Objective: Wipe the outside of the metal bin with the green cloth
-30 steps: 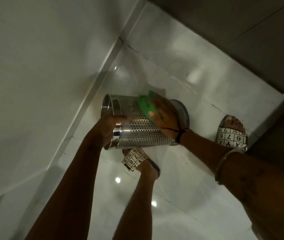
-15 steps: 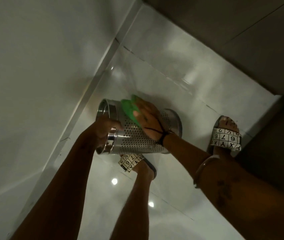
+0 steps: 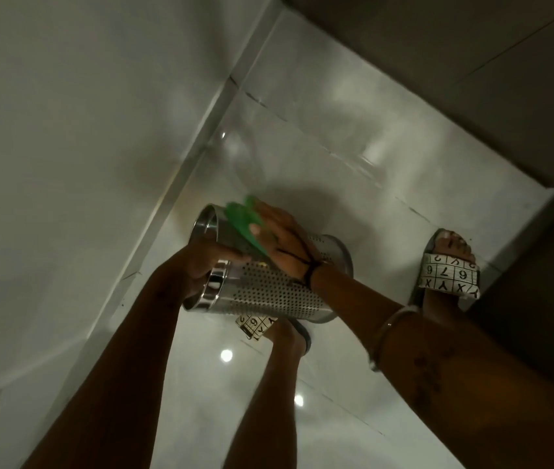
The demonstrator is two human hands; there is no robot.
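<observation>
Pale glossy floor tiles [image 3: 353, 170] fill the view beneath me, meeting a white wall [image 3: 66, 130] on my left. I stand in patterned slide sandals [image 3: 451, 275], looking straight down. Between my arms I hold the metal bin [image 3: 269, 289] tipped on its side in the air above my feet, so its perforated wall faces up where I can reach it. My left hand [image 3: 204, 265] is closed around the shiny rim band at the open end, which steadies the bin, I judge, against the rubbing. My right hand [image 3: 282, 242] lies flat and spread, pressing the green cloth [image 3: 245, 228] against the upper wall near that rim. A bangle [image 3: 390, 330] circles my right forearm.
</observation>
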